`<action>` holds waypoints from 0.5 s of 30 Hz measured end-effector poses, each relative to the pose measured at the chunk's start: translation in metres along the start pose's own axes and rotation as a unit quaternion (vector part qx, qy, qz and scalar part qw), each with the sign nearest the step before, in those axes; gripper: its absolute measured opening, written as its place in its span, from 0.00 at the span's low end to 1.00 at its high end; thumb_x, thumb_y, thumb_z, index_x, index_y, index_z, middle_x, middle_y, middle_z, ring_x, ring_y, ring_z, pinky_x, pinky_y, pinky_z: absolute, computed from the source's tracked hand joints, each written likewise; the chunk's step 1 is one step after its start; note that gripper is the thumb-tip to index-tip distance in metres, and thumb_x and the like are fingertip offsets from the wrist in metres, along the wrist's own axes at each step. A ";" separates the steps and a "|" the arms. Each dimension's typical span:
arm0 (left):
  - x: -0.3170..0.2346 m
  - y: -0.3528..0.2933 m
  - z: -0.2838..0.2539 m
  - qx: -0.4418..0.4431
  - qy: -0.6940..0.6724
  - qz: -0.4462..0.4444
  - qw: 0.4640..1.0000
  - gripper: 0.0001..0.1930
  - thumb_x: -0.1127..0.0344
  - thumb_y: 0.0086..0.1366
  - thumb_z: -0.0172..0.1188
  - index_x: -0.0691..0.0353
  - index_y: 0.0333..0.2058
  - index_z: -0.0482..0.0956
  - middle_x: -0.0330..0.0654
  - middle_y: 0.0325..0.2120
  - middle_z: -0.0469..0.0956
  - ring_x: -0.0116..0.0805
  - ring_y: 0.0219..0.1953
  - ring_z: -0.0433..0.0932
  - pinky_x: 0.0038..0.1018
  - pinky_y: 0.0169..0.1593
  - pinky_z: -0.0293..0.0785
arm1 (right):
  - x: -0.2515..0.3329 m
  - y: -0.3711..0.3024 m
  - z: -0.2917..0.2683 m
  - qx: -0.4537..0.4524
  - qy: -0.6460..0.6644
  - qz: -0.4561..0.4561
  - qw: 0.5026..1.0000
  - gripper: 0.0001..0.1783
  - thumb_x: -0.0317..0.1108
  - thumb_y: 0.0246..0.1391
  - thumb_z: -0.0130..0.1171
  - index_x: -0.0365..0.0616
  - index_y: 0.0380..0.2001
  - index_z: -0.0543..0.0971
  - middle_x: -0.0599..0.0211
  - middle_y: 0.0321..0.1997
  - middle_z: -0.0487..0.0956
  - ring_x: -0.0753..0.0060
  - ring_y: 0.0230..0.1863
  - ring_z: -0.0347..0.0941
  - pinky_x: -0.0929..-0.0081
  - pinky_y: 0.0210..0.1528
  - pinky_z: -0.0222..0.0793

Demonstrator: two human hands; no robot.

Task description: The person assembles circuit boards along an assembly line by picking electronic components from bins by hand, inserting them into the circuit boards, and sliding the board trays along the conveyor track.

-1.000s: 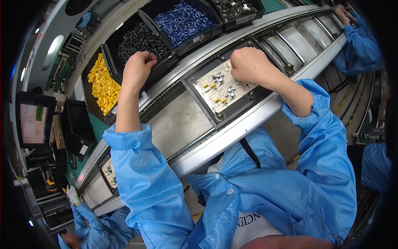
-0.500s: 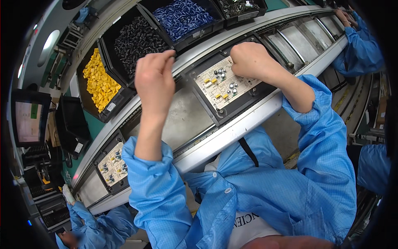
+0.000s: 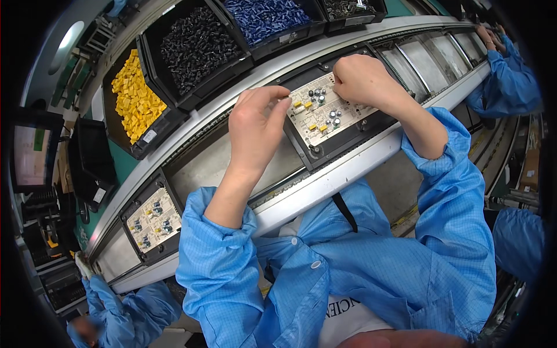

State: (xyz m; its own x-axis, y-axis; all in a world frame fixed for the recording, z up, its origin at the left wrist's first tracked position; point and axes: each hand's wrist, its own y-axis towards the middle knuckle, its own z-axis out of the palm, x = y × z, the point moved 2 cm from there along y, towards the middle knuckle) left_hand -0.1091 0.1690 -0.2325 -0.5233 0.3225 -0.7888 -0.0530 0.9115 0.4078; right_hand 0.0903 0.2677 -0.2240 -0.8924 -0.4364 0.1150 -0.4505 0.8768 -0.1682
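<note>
A cream circuit board (image 3: 316, 132) lies in a black carrier frame (image 3: 347, 143) on the conveyor in front of me. Yellow block parts and small round capacitors stand on it. My left hand (image 3: 253, 127) hovers at the board's left edge, thumb and forefinger brought together in a pinch; anything between the tips is too small to make out. Over the board's far right part is my right hand (image 3: 366, 84), its fingers curled closed and facing down. The back of that hand hides what it holds, if anything, and covers some of the board.
Beyond the rail (image 3: 307, 200) and belt stand black bins of yellow blocks (image 3: 136, 98), black parts (image 3: 200, 49), blue parts (image 3: 267, 20) and small metallic parts (image 3: 348, 7). Another populated board (image 3: 152, 223) sits down the line at left. Co-workers in blue sleeves work at both ends.
My left hand has moved right, from beside the black-parts bin to the board's left edge. My right hand stays closed over the board. The whole view has shifted slightly.
</note>
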 end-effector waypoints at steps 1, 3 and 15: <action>0.001 -0.001 0.000 0.000 0.000 0.000 1.000 0.05 0.72 0.56 0.64 0.63 0.33 0.82 0.43 0.27 0.80 0.39 0.32 0.77 0.31 0.38 0.72 | -0.003 0.002 -0.003 -0.021 -0.004 -0.025 0.999 0.11 0.36 0.44 0.58 0.39 0.21 0.82 0.50 0.24 0.80 0.49 0.30 0.78 0.57 0.36 0.74; -0.001 -0.001 0.002 0.018 0.035 0.044 0.998 0.06 0.73 0.55 0.64 0.63 0.32 0.82 0.42 0.26 0.79 0.38 0.31 0.76 0.31 0.37 0.72 | -0.012 0.009 -0.021 -0.053 0.039 -0.016 0.998 0.15 0.42 0.47 0.61 0.39 0.20 0.82 0.54 0.20 0.79 0.56 0.26 0.78 0.60 0.32 0.73; -0.017 0.004 0.038 0.117 0.059 0.066 0.989 0.06 0.77 0.49 0.65 0.60 0.27 0.84 0.42 0.27 0.81 0.42 0.36 0.77 0.33 0.42 0.72 | -0.080 0.108 -0.055 -0.191 0.098 0.082 0.973 0.14 0.43 0.43 0.68 0.44 0.29 0.85 0.52 0.32 0.82 0.52 0.38 0.80 0.59 0.42 0.75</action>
State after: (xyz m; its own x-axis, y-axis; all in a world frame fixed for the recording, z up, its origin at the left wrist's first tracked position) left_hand -0.0683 0.1766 -0.2352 -0.6085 0.4238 -0.6709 0.2142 0.9018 0.3753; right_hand 0.1146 0.4089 -0.1973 -0.9123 -0.2703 0.3078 -0.2261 0.9588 0.1720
